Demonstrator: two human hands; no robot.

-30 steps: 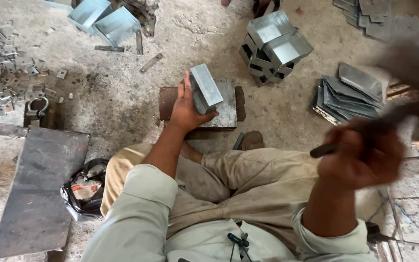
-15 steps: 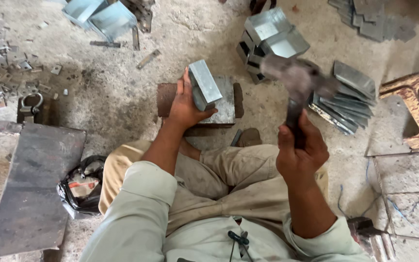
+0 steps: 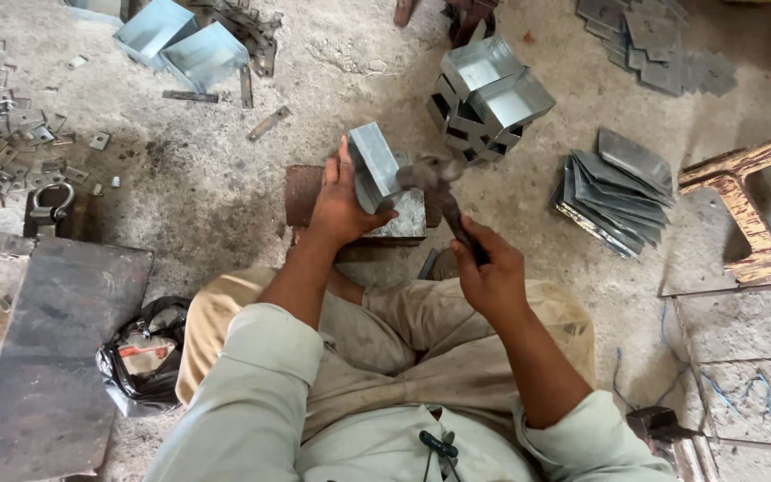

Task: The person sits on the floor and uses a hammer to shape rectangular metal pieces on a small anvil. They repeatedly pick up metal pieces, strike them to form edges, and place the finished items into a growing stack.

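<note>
two hands at one bent sheet piece point(image 3: 374, 163) on a steel block point(image 3: 385, 207)
the left hand point(image 3: 339, 203) presses its palm and spread fingers against the piece's side, grip closed on it, likely to keep it upright and square on the block; the right hand point(image 3: 491, 272) is clenched round the handle of a hammer point(image 3: 437, 189), whose blurred head sits just beside the piece's right face, near the fold. the block rests on the floor between the person's knees, so the work stays close. just beyond it stands a stack of folded boxes point(image 3: 485, 94), to the right a fan of flat sheets point(image 3: 616, 189), far left small cut tabs point(image 3: 2, 134), a dark plate point(image 3: 46, 357) and a black bag point(image 3: 145, 357); nothing lies between hammer and piece
</note>
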